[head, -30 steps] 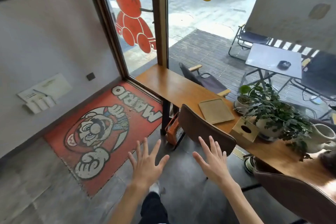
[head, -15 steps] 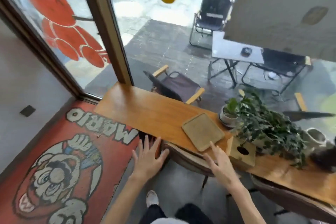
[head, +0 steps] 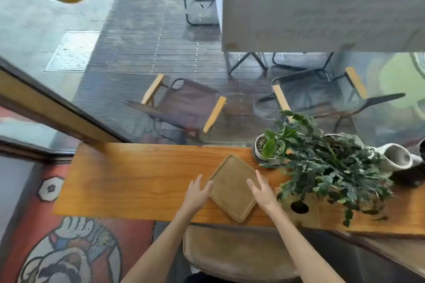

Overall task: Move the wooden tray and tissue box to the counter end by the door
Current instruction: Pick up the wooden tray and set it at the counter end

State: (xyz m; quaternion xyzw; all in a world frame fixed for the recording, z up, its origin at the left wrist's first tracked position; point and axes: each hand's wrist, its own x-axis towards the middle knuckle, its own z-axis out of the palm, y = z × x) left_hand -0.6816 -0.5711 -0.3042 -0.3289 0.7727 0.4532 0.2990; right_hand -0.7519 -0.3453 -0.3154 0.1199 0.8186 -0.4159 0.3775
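A square wooden tray [head: 231, 185] lies flat and turned cornerwise on the long wooden counter [head: 128, 181]. My left hand [head: 197, 193] rests at the tray's left edge, fingers spread, thumb touching the rim. My right hand [head: 262, 189] lies on the tray's right side, fingers apart. Neither hand has closed around it. The wooden tissue box [head: 301, 208], with a round dark hole on top, stands just right of the tray, partly under hanging leaves. The counter's left end reaches the door frame [head: 53, 108].
A leafy potted plant [head: 326, 163] and a small white pot [head: 262, 148] crowd the counter right of the tray. A grey ceramic jug [head: 396, 157] stands further right. A brown chair back [head: 232, 253] is under my arms. A red cartoon doormat [head: 69, 253] covers the floor at left.
I have stepped up to the counter. Both hands moved forward from above the chair onto the tray, one at each side. The tray and box have not shifted.
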